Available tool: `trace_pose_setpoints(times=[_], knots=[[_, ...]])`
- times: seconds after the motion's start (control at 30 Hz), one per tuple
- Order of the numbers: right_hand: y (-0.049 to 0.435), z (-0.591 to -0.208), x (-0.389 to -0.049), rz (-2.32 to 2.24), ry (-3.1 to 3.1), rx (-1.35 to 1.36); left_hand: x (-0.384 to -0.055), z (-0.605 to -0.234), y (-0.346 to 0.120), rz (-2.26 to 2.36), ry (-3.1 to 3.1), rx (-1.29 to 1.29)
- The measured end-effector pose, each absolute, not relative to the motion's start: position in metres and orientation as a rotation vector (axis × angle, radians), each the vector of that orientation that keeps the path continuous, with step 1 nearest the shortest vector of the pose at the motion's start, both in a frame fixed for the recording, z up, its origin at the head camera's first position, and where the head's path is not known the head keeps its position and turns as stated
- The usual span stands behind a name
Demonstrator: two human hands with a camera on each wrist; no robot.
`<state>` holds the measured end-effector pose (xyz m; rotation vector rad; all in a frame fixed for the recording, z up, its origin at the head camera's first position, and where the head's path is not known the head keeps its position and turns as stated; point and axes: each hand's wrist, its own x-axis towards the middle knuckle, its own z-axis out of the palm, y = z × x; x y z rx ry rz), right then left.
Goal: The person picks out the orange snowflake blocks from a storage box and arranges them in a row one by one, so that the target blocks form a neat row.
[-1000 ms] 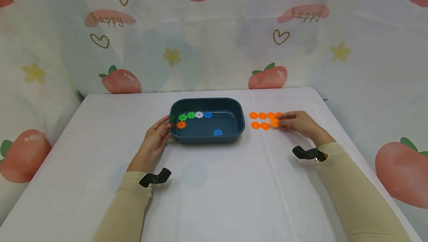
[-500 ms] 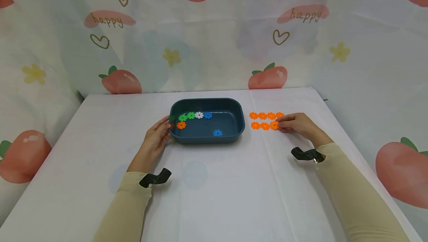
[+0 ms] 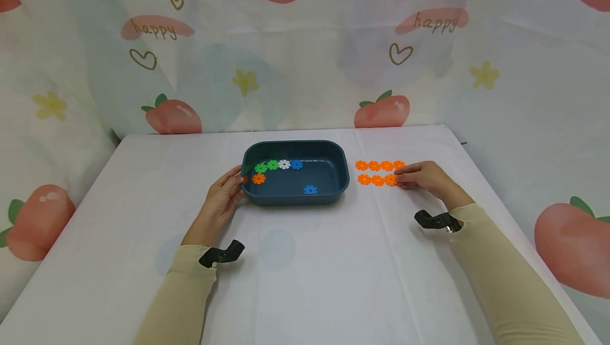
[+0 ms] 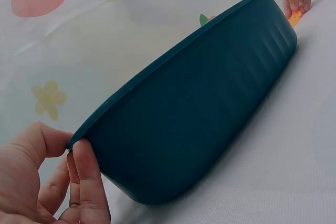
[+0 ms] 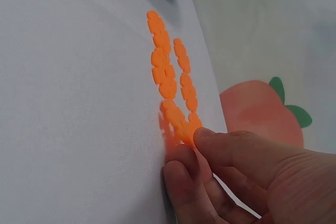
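My left hand (image 3: 221, 197) grips the left end of a dark teal plastic basin (image 3: 297, 199). In the left wrist view, the thumb and fingers pinch the basin's rim (image 4: 173, 56). Inside lie small notched discs: two green, a white, an orange disc (image 3: 259, 179) and two blue. Right of the basin, orange discs lie in two rows on the cloth, the back row (image 3: 374, 165) behind the front one. My right hand (image 3: 424, 176) pinches an orange snowflake disc (image 5: 176, 116) by its edge, at the right end of the front row. That disc stands tilted off the cloth.
A white cloth (image 3: 305, 276) covers the table. Behind it hangs a printed curtain (image 3: 305, 70) with peaches and hearts. Black straps (image 3: 221, 253) sit on both wrists over the beige sleeves.
My right hand has lowered the orange disc slightly, from between the rows to the right end of the front row. The left hand and basin have stayed put.
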<state>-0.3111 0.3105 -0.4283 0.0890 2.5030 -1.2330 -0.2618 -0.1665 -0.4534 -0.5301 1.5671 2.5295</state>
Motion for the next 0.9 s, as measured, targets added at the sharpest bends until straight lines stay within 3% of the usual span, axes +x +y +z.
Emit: trace_pose_setpoints(times=[0.47,0.9], knots=[[0.310,-0.426,-0.312,-1.256,2.461,0.084,-0.261,-0.453,-0.167,2.502,1.591,-0.521],[0.275,-0.410,-0.316,-1.275,2.423,-0.020,-0.261,-0.451,-0.166,2.507,1.587,-0.532]])
